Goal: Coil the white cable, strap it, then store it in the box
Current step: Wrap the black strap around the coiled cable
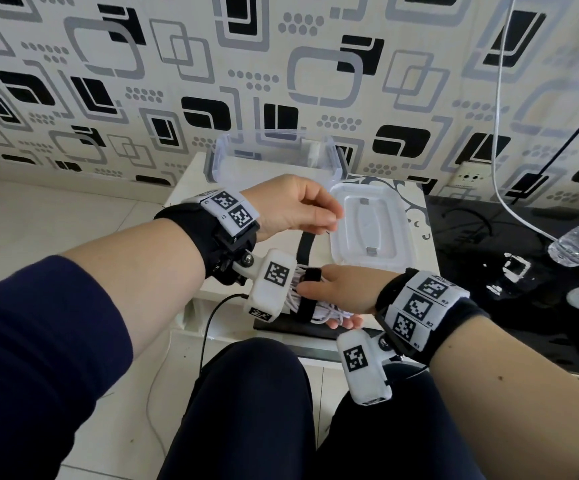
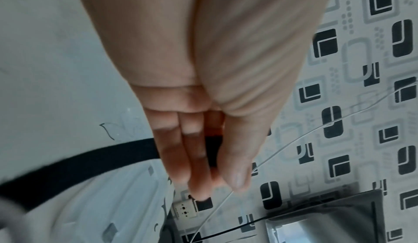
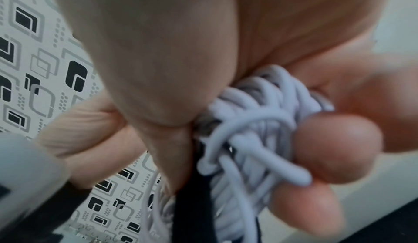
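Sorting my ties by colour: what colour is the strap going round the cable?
Black strap, clearest in the head view.

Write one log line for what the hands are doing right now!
step: strapping | right hand: grips coiled white cable | left hand: pulls black strap | box: open

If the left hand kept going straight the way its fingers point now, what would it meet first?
Probably the white plastic box lid lying flat on the small table. The left hand, pinching the black strap, points right across it from above, so depth is uncertain; it might pass over the lid.
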